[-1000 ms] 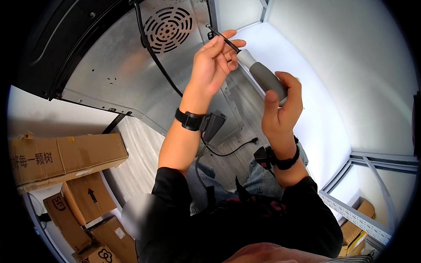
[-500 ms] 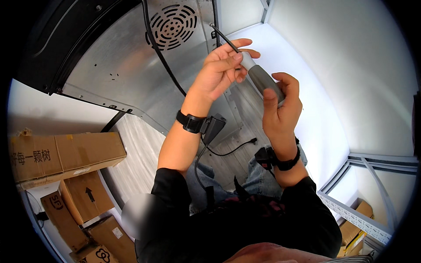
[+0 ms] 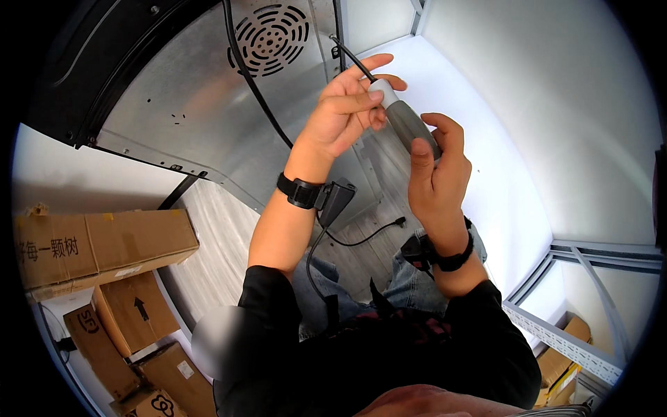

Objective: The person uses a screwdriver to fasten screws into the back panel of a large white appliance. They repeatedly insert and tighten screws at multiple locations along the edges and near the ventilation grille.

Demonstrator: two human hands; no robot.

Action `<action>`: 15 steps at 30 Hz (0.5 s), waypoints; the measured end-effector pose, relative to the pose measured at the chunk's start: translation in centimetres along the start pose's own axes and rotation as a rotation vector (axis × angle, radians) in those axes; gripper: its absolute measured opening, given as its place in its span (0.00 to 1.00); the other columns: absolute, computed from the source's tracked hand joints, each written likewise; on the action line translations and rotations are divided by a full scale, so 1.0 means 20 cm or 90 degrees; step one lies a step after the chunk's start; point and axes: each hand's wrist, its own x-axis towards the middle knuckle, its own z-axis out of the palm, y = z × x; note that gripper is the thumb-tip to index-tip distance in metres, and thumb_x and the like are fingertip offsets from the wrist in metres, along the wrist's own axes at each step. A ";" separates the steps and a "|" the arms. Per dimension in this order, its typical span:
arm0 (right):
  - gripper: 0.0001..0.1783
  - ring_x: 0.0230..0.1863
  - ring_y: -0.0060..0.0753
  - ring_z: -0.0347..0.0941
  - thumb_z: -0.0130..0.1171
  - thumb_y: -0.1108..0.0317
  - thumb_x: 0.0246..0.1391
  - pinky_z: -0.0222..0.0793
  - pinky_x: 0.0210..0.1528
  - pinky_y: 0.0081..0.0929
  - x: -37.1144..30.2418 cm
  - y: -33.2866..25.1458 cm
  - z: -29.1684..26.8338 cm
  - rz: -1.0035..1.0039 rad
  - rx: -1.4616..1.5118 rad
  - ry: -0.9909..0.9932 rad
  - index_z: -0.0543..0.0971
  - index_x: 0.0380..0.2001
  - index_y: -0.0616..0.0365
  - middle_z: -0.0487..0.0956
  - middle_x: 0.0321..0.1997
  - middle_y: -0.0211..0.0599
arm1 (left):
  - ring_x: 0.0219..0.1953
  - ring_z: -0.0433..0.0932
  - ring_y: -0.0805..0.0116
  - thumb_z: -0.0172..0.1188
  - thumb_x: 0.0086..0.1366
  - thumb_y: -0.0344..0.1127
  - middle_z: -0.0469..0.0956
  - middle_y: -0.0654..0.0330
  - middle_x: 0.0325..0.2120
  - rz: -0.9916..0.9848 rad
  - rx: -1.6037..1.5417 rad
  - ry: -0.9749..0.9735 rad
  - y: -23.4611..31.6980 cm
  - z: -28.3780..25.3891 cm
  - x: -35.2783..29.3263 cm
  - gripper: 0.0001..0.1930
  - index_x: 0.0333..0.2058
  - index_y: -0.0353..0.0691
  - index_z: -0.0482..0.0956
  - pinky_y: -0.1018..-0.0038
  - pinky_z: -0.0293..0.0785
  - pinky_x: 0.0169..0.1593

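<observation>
- One head view: your left hand (image 3: 342,113) pinches the front of the grey-handled, black-shafted screwdriver (image 3: 408,124).
- Your right hand (image 3: 442,169) loosely grasps its rear.
- Its tip appears at the silvery metal panel (image 3: 208,149); turning done or left, I cannot tell.

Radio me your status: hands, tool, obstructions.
Two hands on screwdriver: left hand at pale collar, right hand at handle end. Tip at metal panel near its edge, seating unclear. Black cable crosses panel, apart from tool.
</observation>
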 end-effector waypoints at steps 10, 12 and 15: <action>0.26 0.34 0.42 0.73 0.62 0.70 0.47 0.69 0.32 0.33 0.00 0.02 0.01 -0.018 0.019 0.068 0.66 0.49 0.63 0.70 0.40 0.50 | 0.21 0.73 0.82 0.54 0.64 0.31 0.76 0.55 0.38 -0.023 -0.007 0.020 0.00 0.01 0.01 0.23 0.56 0.35 0.62 0.85 0.68 0.25; 0.26 0.35 0.42 0.73 0.62 0.72 0.47 0.69 0.33 0.33 0.01 0.01 -0.01 0.060 0.015 0.007 0.65 0.49 0.63 0.70 0.40 0.50 | 0.21 0.72 0.82 0.54 0.65 0.32 0.76 0.56 0.38 -0.015 -0.030 -0.006 0.00 0.01 0.00 0.21 0.55 0.35 0.63 0.86 0.67 0.25; 0.26 0.29 0.40 0.74 0.60 0.71 0.49 0.68 0.30 0.31 0.05 0.04 -0.01 -0.084 -0.033 0.022 0.64 0.50 0.64 0.73 0.33 0.47 | 0.20 0.70 0.82 0.53 0.66 0.34 0.76 0.56 0.38 0.016 0.024 0.014 -0.03 -0.05 0.02 0.22 0.56 0.36 0.63 0.86 0.65 0.24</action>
